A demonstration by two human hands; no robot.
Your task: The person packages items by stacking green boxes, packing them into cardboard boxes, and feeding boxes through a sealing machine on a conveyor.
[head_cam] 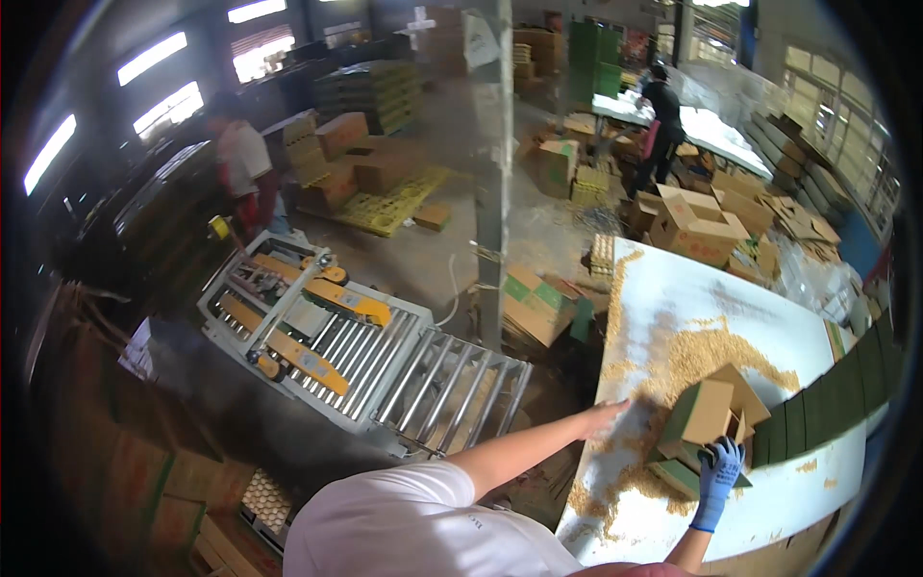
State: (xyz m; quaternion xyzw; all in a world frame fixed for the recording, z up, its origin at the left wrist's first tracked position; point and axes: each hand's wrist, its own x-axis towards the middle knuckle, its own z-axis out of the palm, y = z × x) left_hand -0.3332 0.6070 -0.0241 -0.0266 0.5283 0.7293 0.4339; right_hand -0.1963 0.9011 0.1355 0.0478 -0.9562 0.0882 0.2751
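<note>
My right hand (pixel 721 469), in a blue work glove with dark fingertips, grips the near edge of an open cardboard box (pixel 703 415) with green outer sides. Its flaps stand up. My bare left hand (pixel 604 420) reaches over the left edge of a white table (pixel 786 498), fingers extended, with nothing seen in it. Loose tan grain-like material (pixel 710 357) lies heaped beyond the box and scattered along the table's left side. A row of dark green flat cartons (pixel 807 418) stands packed together to the right of the box.
A roller conveyor (pixel 461 393) with a yellow-armed carton sealer (pixel 317 303) stands at left. A metal post (pixel 492 216) rises beyond it. Egg trays (pixel 267 498) sit at lower left. Open cartons (pixel 696 223) lie past the table. One person works far right, another stands at left.
</note>
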